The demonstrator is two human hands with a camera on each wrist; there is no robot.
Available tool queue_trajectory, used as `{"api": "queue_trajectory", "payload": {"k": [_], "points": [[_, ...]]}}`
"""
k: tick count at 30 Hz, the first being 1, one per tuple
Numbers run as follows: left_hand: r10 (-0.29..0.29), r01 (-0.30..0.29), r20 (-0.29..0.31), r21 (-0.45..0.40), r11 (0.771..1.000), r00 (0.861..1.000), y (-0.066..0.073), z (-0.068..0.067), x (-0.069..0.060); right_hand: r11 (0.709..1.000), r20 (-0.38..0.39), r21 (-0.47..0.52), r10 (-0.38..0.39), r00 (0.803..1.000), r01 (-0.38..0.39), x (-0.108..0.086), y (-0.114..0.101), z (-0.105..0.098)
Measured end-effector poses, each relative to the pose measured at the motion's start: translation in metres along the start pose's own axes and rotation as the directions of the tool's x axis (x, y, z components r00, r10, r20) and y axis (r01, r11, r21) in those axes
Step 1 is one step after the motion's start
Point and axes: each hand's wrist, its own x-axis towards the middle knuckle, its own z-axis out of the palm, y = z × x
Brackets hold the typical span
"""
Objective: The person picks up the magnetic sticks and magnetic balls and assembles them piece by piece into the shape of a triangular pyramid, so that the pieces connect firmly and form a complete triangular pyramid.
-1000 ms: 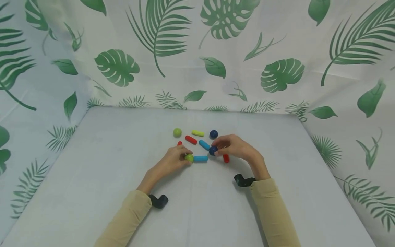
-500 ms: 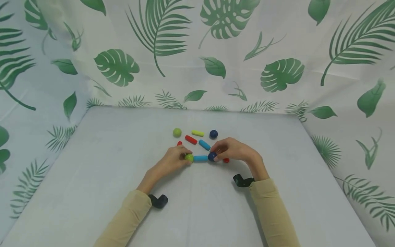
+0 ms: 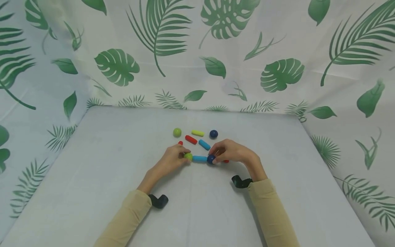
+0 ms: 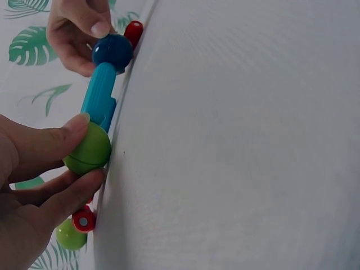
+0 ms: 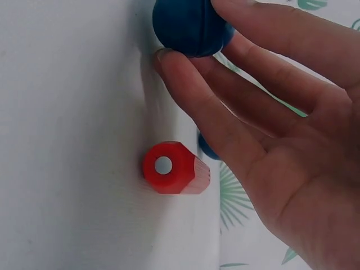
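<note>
The left hand (image 3: 169, 158) is closed with thumb and fingers upon a green ball (image 3: 188, 156), and the right hand (image 3: 235, 151) pinches a dark blue ball (image 3: 211, 159) in the same manner. Between these balls lies a blue rod (image 3: 200, 159), which appears to meet both of them, near the middle of the bench (image 3: 191, 212) and almost parallel to its far edge. Whether the rod carries any weight on the bench cannot be told. If the two hands push unevenly, the rod could perhaps turn aside and one joint could open; if a pinch is loosened too early, a round ball could roll toward the near edge.

Just beside the right hand is a red rod (image 5: 171, 167), partly hidden in the head view; a careless knuckle might knock it. A second red rod (image 3: 180, 142) shows its end just beyond the left hand, with a similar risk.

Farther toward the far edge lie another blue rod (image 3: 204, 144), a third red rod (image 3: 191, 139), a yellow rod (image 3: 198, 133), another green ball (image 3: 177, 132) and another dark blue ball (image 3: 213, 133). These last balls, if bumped, would probably roll most easily.
</note>
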Motion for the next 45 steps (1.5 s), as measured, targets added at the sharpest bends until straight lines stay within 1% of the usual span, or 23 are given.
{"api": "queue_trajectory", "payload": {"k": [5, 11, 15, 18, 22, 25, 28, 32, 35, 38, 42, 45], "points": [[-0.018, 0.018, -0.020, -0.006, 1.000, 1.000, 0.000, 0.002, 0.001, 1.000, 0.028, 0.003, -0.009, 1.000, 0.009, -0.003, 0.000, 0.004], [-0.031, 0.031, -0.011, -0.002, 1.000, 0.999, 0.000, 0.003, 0.002, 0.999, 0.051, 0.015, -0.049, 0.998, 0.048, -0.009, 0.000, 0.014], [-0.038, 0.038, -0.018, -0.001, 0.999, 0.999, -0.001, 0.002, 0.002, 0.997, 0.040, 0.014, -0.077, 0.996, 0.077, -0.011, 0.000, 0.023], [-0.024, 0.025, -0.023, 0.004, 1.000, 0.999, -0.002, 0.001, 0.002, 0.995, 0.023, -0.003, -0.102, 0.994, 0.102, -0.013, 0.000, 0.029], [-0.005, 0.005, -0.034, -0.010, 1.000, 0.999, -0.002, 0.001, 0.001, 0.995, 0.007, -0.002, -0.098, 0.995, 0.098, -0.015, -0.004, 0.038], [-0.006, 0.005, -0.037, -0.028, 1.000, 0.999, -0.002, 0.001, 0.001, 0.996, -0.005, 0.000, -0.086, 0.996, 0.086, -0.018, -0.009, 0.044], [-0.030, 0.029, -0.030, -0.034, 0.999, 0.999, -0.001, 0.001, 0.001, 0.996, -0.013, -0.002, -0.094, 0.995, 0.094, -0.019, -0.013, 0.049], [-0.068, 0.067, -0.028, -0.019, 0.998, 0.997, 0.001, 0.002, 0.001, 0.993, -0.016, 0.012, -0.115, 0.993, 0.115, -0.019, -0.016, 0.057], [-0.074, 0.074, -0.027, -0.009, 0.997, 0.997, 0.003, 0.002, 0.001, 0.991, -0.019, 0.015, -0.131, 0.991, 0.131, -0.019, -0.019, 0.061], [-0.071, 0.071, -0.008, -0.004, 0.997, 0.997, 0.005, 0.000, 0.002, 0.990, -0.023, 0.006, -0.143, 0.990, 0.143, -0.021, -0.021, 0.062], [-0.083, 0.083, 0.025, 0.007, 0.997, 0.996, 0.006, -0.002, 0.002, 0.984, -0.065, -0.048, -0.174, 0.983, 0.171, -0.025, -0.018, 0.057], [-0.085, 0.085, 0.036, 0.015, 0.996, 0.996, 0.006, -0.003, 0.002, 0.980, -0.130, -0.102, -0.184, 0.974, 0.172, -0.028, -0.014, 0.051]]}}
